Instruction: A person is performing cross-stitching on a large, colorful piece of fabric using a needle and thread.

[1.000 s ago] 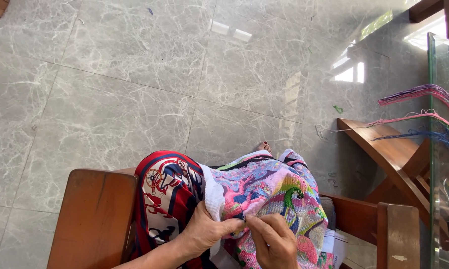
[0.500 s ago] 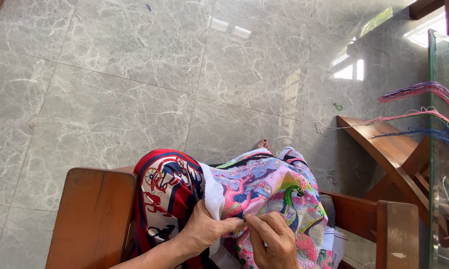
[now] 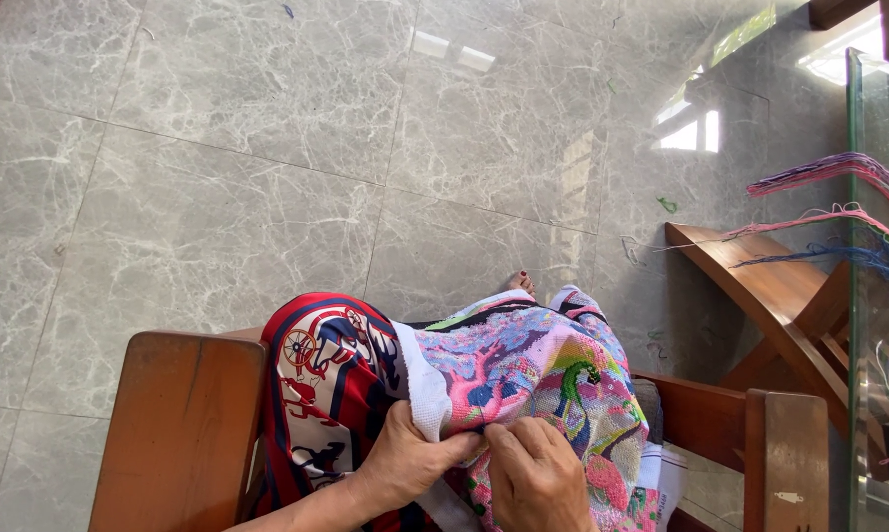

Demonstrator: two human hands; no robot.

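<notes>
- Pinching the colourful cross-stitch canvas point(image 3: 523, 379), the left hand point(image 3: 405, 463) grips its white edge; the right hand point(image 3: 533, 473) closes fingertips on the stitched surface.
- Canvas lies across the lap, over red patterned fabric point(image 3: 321, 384).
- Wooden chair arm point(image 3: 183, 424) at left; embroidery threads point(image 3: 839, 212) hang right.

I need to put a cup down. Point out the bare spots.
Free: the wooden armrest left of the left hand, and the floor tiles ahead. Crowded: the embroidery cloth under the right hand, and the threads.

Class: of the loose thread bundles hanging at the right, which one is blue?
The lowest bundle, blue strands crossing the wooden stand; the two above it are pink and purple.
</notes>
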